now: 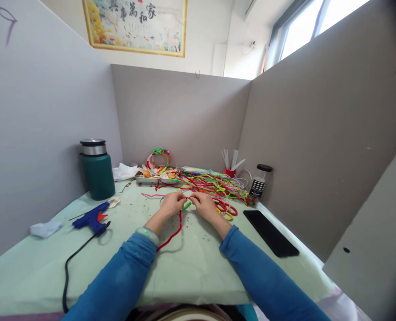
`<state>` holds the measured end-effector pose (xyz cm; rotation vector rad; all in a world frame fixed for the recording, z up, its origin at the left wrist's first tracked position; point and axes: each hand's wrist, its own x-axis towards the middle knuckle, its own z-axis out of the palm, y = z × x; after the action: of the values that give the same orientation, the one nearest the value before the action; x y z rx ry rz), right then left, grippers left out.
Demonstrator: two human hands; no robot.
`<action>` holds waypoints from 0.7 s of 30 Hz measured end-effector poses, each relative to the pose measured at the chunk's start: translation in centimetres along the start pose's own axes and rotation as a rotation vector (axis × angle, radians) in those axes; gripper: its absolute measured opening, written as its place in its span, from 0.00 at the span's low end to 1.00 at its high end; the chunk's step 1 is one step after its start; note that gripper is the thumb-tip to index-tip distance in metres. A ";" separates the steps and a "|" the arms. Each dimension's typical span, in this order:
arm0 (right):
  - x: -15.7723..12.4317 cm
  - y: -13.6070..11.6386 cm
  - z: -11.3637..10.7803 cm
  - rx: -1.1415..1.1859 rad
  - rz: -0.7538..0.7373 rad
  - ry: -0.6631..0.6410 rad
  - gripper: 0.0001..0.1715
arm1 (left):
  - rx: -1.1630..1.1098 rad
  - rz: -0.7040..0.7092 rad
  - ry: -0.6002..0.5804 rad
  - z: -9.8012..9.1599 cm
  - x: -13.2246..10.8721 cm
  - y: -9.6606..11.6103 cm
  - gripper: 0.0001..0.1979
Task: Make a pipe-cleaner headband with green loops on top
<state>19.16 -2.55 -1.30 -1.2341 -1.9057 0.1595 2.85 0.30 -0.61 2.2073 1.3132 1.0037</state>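
Both hands meet above the middle of the table. My left hand (pixel 174 203) is closed, its fingertips pinching a red fuzzy cord (pixel 175 232) that hangs down and curves toward my left sleeve. Close beside it, my right hand (pixel 201 204) is also closed, thumb and finger pinched at the red piece between the two hands. A short green piece (pixel 187 205) shows just below the fingertips. One pink strand (pixel 150 195) lies left of my left hand. Red-handled scissors (pixel 227 207) rest to the right of my right hand, with a yellow loop below them.
A pile of coloured cords (pixel 214 183) lies behind the hands, beside a metal tray (pixel 151 180) bearing a wound ring. A green bottle (pixel 98 176) and blue glue gun (pixel 92 218) with cable are left; a jar (pixel 258 187) and black phone (pixel 270 232) are right. Partitions surround the table.
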 end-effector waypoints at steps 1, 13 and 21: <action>0.0 -0.1 0.0 -0.004 -0.002 0.012 0.11 | -0.014 -0.001 -0.003 0.0 0.0 0.0 0.09; 0.2 -1.1 -0.8 0.205 0.089 0.046 0.11 | -0.499 -0.095 -0.298 -0.5 -0.5 0.6 0.11; 0.1 -1.0 -0.8 0.349 0.106 0.017 0.10 | -0.603 -0.143 -0.262 -0.5 -0.7 0.7 0.17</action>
<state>18.98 -3.21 -0.17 -1.0920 -1.7093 0.5135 2.70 -0.65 -0.15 1.6904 0.8868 0.8739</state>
